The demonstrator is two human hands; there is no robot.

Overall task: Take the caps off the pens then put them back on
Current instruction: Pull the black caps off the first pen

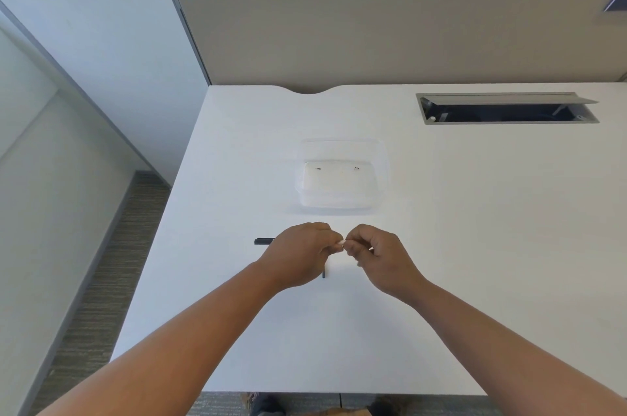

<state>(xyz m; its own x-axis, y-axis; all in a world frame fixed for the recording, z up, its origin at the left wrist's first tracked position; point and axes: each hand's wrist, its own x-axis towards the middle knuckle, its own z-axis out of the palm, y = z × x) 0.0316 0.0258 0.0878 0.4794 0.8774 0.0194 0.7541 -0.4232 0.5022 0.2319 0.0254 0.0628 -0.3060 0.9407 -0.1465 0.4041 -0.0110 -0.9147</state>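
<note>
My left hand (298, 256) and my right hand (380, 258) meet fingertip to fingertip just above the white desk (441, 246). Both are closed on a thin pen (264, 241) held roughly level. Its dark end sticks out to the left of my left hand, and a small white part shows between the fingertips of both hands. The rest of the pen is hidden by my fingers, so I cannot tell whether its cap is on or off. A short dark piece (323, 275) shows just below my left hand, upright in the image; I cannot tell what it is.
A clear plastic tray (339, 198) stands on the desk just beyond my hands. An open cable hatch (507, 108) is set into the desk at the back right. A grey partition (373, 39) runs along the far edge. The desk's left edge drops to carpet (112, 263).
</note>
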